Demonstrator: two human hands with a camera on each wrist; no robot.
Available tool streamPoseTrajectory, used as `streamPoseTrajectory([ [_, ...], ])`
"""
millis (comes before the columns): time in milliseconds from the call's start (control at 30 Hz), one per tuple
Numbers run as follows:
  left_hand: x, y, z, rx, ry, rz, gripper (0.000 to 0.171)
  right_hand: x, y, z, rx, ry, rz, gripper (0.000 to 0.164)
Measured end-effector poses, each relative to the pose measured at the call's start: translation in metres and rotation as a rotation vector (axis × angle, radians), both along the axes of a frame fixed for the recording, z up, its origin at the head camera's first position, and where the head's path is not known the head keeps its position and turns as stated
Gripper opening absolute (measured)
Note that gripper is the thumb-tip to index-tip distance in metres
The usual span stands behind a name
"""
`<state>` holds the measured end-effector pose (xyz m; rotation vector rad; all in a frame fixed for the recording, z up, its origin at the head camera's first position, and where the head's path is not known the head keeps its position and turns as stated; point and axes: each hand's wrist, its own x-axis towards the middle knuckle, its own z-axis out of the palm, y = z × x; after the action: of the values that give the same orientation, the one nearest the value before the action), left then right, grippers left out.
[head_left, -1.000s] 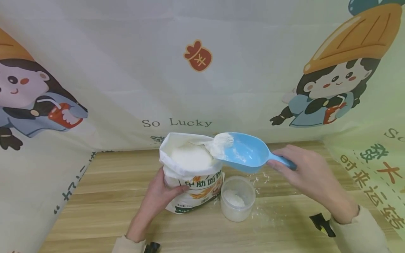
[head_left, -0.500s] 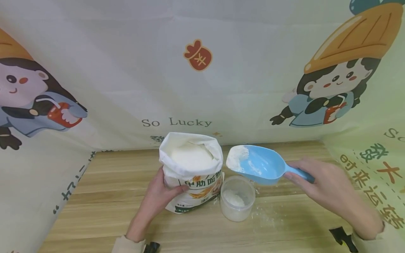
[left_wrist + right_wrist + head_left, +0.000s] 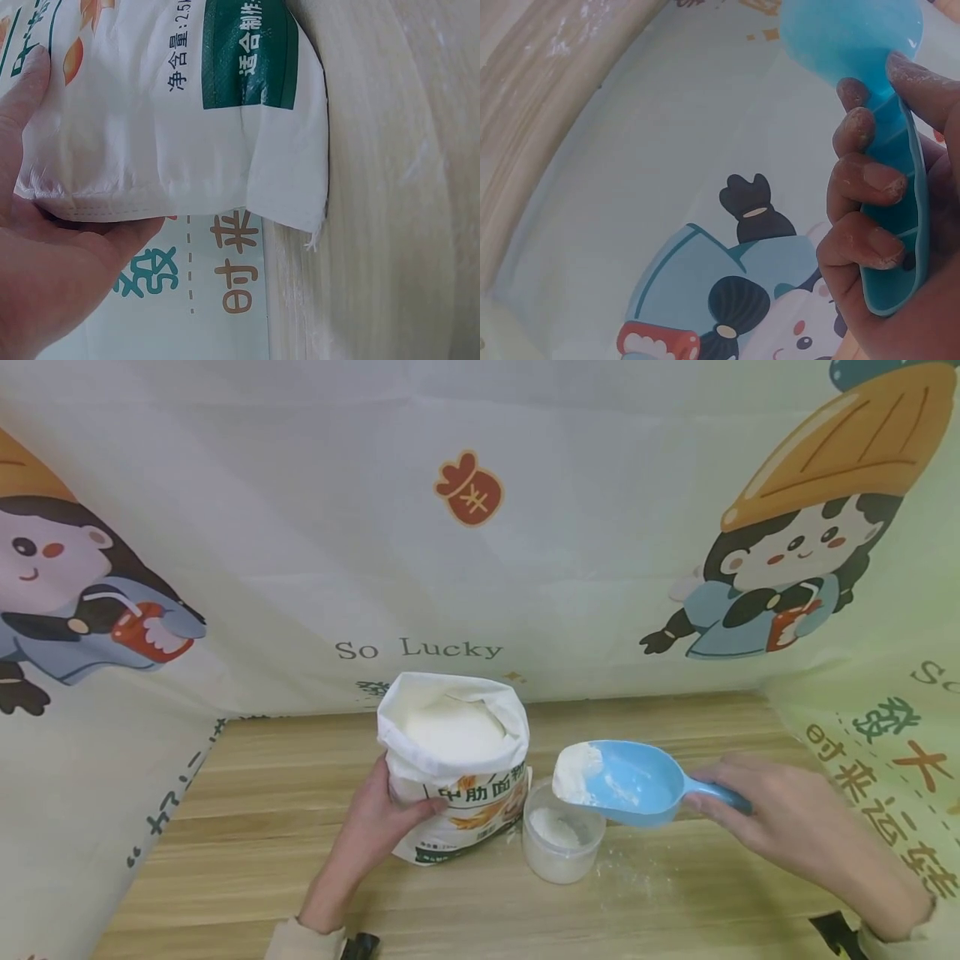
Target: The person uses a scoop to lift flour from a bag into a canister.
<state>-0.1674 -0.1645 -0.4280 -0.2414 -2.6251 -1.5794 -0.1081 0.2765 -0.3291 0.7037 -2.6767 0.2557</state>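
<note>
A white bag of flour (image 3: 465,814) stands on the table with its top folded open, flour showing inside. My left hand (image 3: 378,810) grips its left side, thumb across the front; in the left wrist view the fingers (image 3: 127,240) go behind the bag (image 3: 150,142). My right hand (image 3: 780,810) holds a blue scoop (image 3: 637,781) by its handle, all fingers curled round it in the right wrist view (image 3: 885,195). White flour (image 3: 576,772) lies at the scoop's tip, which overlaps the rim of a clear round tub (image 3: 562,860). Some flour lies inside the tub.
The wooden table (image 3: 247,827) has flour specks (image 3: 637,868) scattered right of the tub. A printed cloth (image 3: 585,527) rises behind the table and along both sides. The bag stands close to the tub's left.
The scoop has moved right and down from the bag's mouth to the tub, carrying flour at its tip. My left hand and the bag have stayed in place.
</note>
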Motion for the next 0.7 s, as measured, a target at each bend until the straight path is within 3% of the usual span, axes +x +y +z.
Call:
streamPoseTrajectory([
  [700,0.001,-0.001,0.001,0.0,-0.012,0.001,0.091,-0.008,-0.01,0.009,0.203,-0.111,0.039,0.025],
])
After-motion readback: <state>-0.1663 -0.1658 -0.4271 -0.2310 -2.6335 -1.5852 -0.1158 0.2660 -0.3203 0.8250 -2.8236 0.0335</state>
